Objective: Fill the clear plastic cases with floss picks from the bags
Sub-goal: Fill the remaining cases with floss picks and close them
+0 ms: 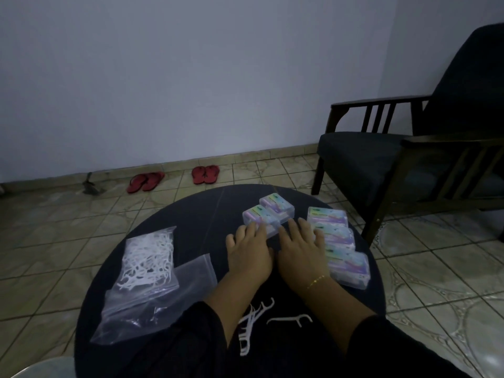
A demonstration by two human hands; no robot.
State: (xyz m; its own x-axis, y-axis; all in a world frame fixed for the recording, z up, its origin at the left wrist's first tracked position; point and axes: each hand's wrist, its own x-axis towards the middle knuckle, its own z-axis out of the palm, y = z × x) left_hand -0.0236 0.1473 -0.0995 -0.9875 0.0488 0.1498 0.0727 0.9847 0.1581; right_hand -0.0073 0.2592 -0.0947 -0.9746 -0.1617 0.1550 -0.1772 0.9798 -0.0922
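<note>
Both hands lie flat on the round counter [191, 214], fingers straight and gripping nothing. The left hand [249, 251] touches the near case [261, 218] of 2 at 12 o'clock; the right hand [298, 251] rests beside 3 cases [331, 233] at 2 o'clock. The floss pick bag [148, 259] sits at 9 o'clock, loose picks [253, 320] at 6. Best steady 1 case, open its lid, then load picks aligned.

No readable text anywhere. Iridescent labels on the clear plastic cases [338, 257] with small dark marks at their upper left corners, too blurred to make out. Nothing printed on the bags [147, 274].
</note>
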